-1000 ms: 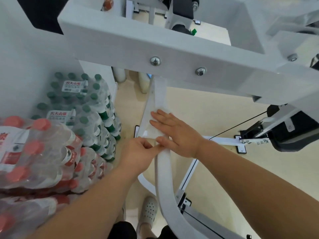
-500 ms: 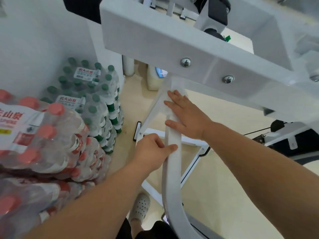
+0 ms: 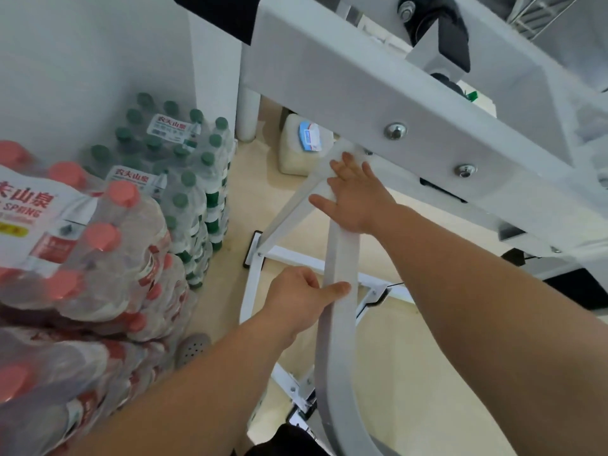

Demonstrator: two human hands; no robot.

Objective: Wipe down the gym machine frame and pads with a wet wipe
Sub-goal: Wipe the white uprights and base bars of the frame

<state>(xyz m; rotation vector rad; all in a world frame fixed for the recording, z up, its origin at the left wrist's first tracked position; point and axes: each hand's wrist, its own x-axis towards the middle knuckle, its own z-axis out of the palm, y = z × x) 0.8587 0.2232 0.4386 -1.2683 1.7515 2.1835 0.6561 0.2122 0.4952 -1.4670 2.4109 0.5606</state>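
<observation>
**Right hand slides the wipe up to the head of the bar**

Since half a second ago the right hand has travelled further up the white curved steel frame bar. It now lies just under the broad white bolted crossbeam. The left hand has kept its place lower on the same bar.

The right hand is flat, with its fingers straight and spread, and it presses the thin white wet wipe against the bar's upper face. The wipe is hard to tell from the white paint, and most of it is hidden under the palm. The left hand is wrapped round the bar, thumb laid across the front face, and it holds nothing else.

The wipe looks limp, light and damp, so it will probably bunch up or creep out from under the hand. A broad flat press over its middle should hold it better than a pinch at one edge. The bar looks rigid and fixed to the machine. Its smooth paint is likely slick once wetted, so the steadying grip belongs on the dry stretch below, where the left hand is now.

Shrink-wrapped packs of red-capped water bottles and green-capped water bottles are stacked on the left.
</observation>
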